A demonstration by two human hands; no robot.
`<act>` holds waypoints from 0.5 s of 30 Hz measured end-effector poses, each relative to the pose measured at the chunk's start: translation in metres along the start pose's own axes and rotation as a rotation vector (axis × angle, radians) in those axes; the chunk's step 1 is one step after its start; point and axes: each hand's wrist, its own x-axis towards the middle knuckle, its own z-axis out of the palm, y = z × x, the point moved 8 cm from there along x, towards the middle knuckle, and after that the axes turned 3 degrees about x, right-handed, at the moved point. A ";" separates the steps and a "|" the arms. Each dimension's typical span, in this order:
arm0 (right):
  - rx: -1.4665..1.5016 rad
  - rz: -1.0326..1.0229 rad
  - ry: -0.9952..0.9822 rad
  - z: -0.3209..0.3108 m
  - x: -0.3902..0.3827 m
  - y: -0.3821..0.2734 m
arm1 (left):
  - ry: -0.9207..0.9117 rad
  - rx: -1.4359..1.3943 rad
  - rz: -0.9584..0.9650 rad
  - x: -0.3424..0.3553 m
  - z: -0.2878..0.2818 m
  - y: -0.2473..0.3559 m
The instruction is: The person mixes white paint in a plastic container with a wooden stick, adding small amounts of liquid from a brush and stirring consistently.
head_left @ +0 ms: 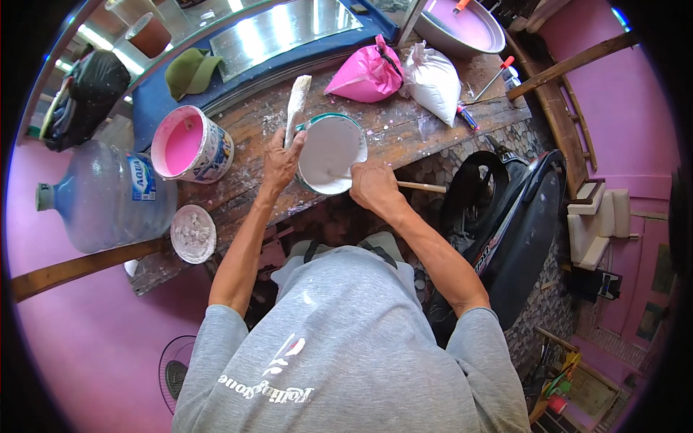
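My left hand (282,160) is closed around a paintbrush (296,108) with whitish, bristled tip pointing up, its fingers also at the left rim of a green-rimmed pot (332,148) of pale grey-white mixture. My right hand (373,184) is closed on a light wooden stick (422,186) at the pot's lower right; the stick's far end is hidden. Left of the pot stands a bucket (184,144) of bright pink paint. A white lid (193,234) with dried lumps lies below it on the worn plank bench (249,209).
Behind are pink (364,72) and white (432,83) bags, a green cap (193,73), a mirror (281,40) and a basin (458,29). A large water jug (108,198) sits left. A black motorbike (512,238) stands right, below the bench. A fan (173,372) is at lower left.
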 end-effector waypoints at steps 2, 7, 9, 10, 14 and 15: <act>0.025 0.080 0.028 -0.002 0.010 0.011 | 0.000 -0.024 0.000 0.000 0.001 0.004; -0.037 0.190 -0.027 0.003 0.010 0.022 | -0.018 0.033 0.022 0.001 0.001 0.001; -0.074 0.148 -0.063 0.008 0.008 0.014 | -0.010 0.002 0.007 0.001 0.001 -0.001; 0.019 0.157 -0.115 0.001 0.009 0.011 | -0.002 -0.029 -0.007 0.000 0.001 0.000; 0.071 0.179 0.046 -0.010 0.013 0.025 | -0.007 0.004 -0.003 0.000 0.000 0.006; 0.021 0.211 0.123 -0.016 0.012 0.029 | -0.013 0.013 0.002 0.000 0.000 0.007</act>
